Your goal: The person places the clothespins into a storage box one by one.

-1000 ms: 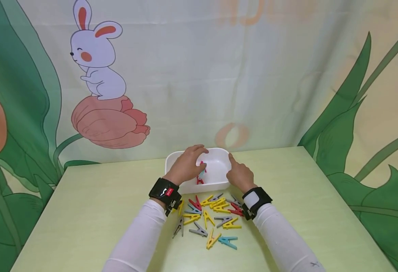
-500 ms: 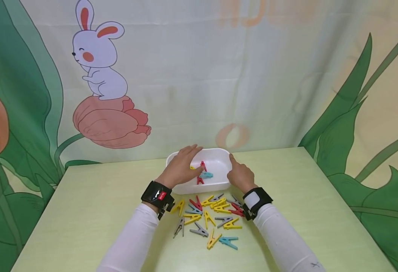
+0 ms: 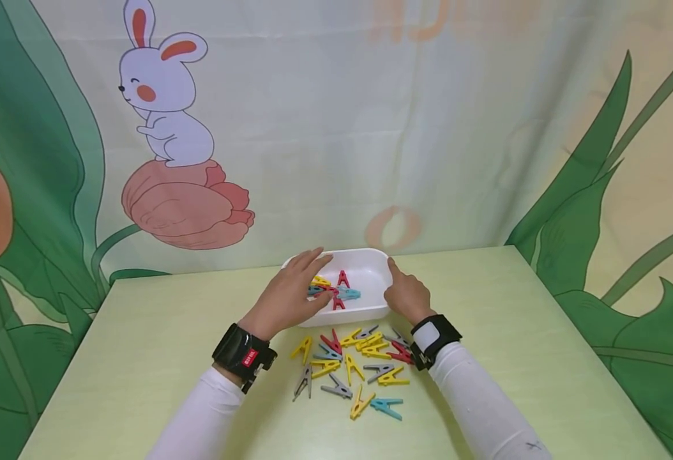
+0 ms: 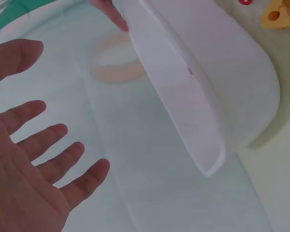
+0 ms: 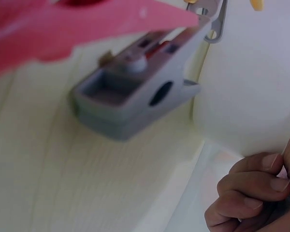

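Observation:
A white plastic basin stands near the back of the table, with several clothespins inside. Among these are a red clothespin, a light-blue clothespin and a yellow clothespin. My left hand hovers by the basin's left end, partly hiding it. In the left wrist view its fingers are spread, holding nothing, apart from the basin wall. My right hand grips the basin's right rim, index finger stretched along it. The right wrist view shows its other fingers curled against the basin.
Several yellow, grey, red and blue clothespins lie in a loose group in front of the basin, such as a blue clothespin nearest me. A grey clothespin lies near my right wrist. A printed curtain hangs behind the table.
My left hand has drawn back leftward from over the basin, its fingers opening. More clothespins now show inside the basin, including a yellow one and a blue one. My right hand stays put.

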{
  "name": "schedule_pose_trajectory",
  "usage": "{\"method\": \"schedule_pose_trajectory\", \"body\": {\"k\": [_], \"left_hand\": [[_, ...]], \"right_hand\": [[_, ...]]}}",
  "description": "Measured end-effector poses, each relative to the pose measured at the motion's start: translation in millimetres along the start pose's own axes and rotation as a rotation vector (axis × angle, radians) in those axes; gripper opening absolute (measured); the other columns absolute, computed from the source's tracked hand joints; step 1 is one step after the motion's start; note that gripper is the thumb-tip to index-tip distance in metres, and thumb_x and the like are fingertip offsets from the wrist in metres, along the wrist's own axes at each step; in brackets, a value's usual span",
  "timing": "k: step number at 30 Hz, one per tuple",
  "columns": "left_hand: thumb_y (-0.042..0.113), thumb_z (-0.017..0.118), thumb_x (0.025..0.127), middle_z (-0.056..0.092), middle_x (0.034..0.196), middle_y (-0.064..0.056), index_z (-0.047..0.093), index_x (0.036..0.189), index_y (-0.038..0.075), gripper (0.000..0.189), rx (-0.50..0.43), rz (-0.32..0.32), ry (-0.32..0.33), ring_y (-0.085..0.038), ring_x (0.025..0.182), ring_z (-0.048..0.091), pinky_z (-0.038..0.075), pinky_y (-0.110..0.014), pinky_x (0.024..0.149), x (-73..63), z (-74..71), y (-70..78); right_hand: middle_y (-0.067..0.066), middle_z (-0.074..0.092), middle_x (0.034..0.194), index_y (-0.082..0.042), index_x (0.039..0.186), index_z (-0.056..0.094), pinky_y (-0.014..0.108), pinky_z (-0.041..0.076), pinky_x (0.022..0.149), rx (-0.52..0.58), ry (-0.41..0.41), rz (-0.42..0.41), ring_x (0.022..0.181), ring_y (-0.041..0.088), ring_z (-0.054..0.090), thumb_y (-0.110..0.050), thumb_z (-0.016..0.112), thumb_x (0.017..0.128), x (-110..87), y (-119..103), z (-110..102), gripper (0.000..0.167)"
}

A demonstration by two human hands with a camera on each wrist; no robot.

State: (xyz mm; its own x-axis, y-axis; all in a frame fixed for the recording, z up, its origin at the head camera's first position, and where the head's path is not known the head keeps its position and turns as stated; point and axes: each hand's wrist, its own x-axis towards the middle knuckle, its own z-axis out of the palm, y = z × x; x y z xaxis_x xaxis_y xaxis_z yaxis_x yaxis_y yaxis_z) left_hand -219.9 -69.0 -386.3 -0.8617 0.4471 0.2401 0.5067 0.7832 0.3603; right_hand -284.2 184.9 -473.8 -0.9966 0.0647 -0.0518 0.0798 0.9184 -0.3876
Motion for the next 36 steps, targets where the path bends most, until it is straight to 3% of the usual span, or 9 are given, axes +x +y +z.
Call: {"method": "schedule_pose_trajectory", "body": {"k": [8,14,25,30,36], "left_hand": [[0.049,0.071,0.083,0.024,0.164,-0.003,0.032,0.155,0.024,0.086,0.098,0.074,-0.099,-0.032,0.152,0.018,0.025,-0.057,0.117,-27.7,-5.9,13.2],[0.049,0.069,0.084,0.03,0.162,-0.004,0.036,0.153,0.022,0.081,0.155,0.147,-0.053,-0.033,0.151,0.022,0.026,-0.058,0.116,-49.2,-8.4,20.1],[0.057,0.069,0.082,0.022,0.164,0.0,0.028,0.156,0.029,0.089,0.165,0.106,-0.152,-0.029,0.153,0.016,0.022,-0.055,0.119,-79.6,-0.4,23.8],[0.056,0.07,0.082,0.025,0.163,0.001,0.032,0.154,0.03,0.085,0.159,0.095,-0.191,-0.028,0.151,0.022,0.028,-0.053,0.116,-93.0,15.5,17.8],[0.053,0.072,0.082,0.03,0.161,-0.002,0.035,0.153,0.03,0.083,0.126,0.031,-0.29,-0.031,0.148,0.029,0.035,-0.055,0.112,-105.4,39.2,10.3]], "right_hand": [[0.013,0.062,0.075,-0.019,0.158,0.024,0.03,0.035,0.048,-0.011,0.001,-0.005,0.06,0.023,0.055,-0.017,0.056,0.091,0.0,0.3,0.4,0.074],[0.013,0.062,0.075,-0.019,0.158,0.024,0.03,0.035,0.048,-0.003,0.001,0.0,0.06,0.023,0.056,-0.017,0.056,0.091,-1.0,-1.0,-1.4,0.073],[0.014,0.063,0.078,-0.019,0.158,0.024,0.03,0.035,0.049,0.008,-0.012,0.009,0.062,0.023,0.055,-0.017,0.056,0.091,-0.8,-1.4,-1.4,0.074],[0.013,0.062,0.076,-0.019,0.158,0.023,0.029,0.035,0.049,0.003,-0.018,0.009,0.061,0.023,0.055,-0.017,0.056,0.092,-0.6,-1.5,-1.8,0.074],[0.014,0.063,0.08,-0.019,0.157,0.024,0.03,0.036,0.05,0.001,-0.01,0.01,0.063,0.024,0.056,-0.017,0.056,0.091,-0.5,-1.3,-1.0,0.074]]}}
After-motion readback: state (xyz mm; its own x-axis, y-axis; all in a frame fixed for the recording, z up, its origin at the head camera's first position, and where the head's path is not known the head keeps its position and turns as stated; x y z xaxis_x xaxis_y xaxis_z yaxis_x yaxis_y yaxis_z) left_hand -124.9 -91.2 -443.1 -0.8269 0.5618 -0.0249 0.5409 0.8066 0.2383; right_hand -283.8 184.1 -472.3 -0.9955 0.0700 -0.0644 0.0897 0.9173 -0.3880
